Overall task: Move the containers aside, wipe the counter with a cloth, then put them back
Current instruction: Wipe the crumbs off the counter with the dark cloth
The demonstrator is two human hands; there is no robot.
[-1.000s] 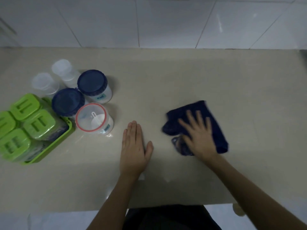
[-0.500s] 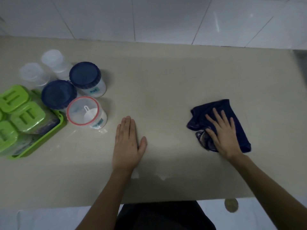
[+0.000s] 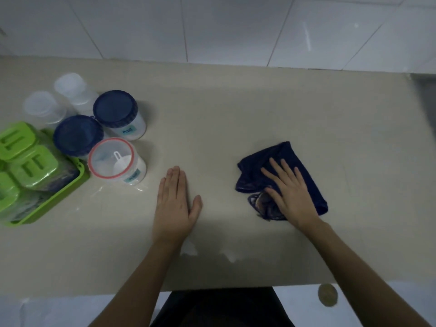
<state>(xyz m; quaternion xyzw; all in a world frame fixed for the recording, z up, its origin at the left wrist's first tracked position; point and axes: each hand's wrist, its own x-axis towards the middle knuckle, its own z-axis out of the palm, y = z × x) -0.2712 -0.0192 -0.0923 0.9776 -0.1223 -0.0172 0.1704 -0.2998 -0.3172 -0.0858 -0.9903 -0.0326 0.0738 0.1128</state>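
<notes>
Dim, soft, bluish. Faint glare streaks on far wall tiles (image 3: 306,38); soft shadow along near counter (image 3: 236,109) edge; wide-angle bending at edges.

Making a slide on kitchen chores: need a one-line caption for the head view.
Right hand presses a dark blue cloth on the counter; containers grouped aside left.

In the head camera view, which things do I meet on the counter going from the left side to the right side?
green tray → red-rimmed jar → left hand → dark blue cloth → right hand, flat on the cloth.
</notes>
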